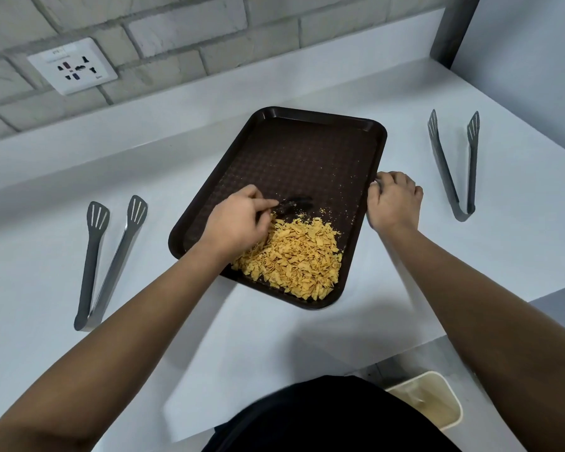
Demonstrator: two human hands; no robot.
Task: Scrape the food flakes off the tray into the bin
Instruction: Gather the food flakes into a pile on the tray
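Observation:
A dark brown tray (307,148) lies at an angle on the white counter. Yellow food flakes (294,259) are heaped in its near corner, with a few crumbs scattered further up. My left hand (234,220) is over the tray, closed around a small black utensil (294,203) whose head rests on the tray just beyond the heap. My right hand (393,199) grips the tray's right rim. A cream bin (437,402) stands on the floor below the counter's near edge, at the lower right.
One pair of grey tongs (106,259) lies left of the tray and another pair of grey tongs (454,164) lies to its right. A wall socket (72,65) sits on the brick wall behind. The counter edge (340,380) runs just above the bin.

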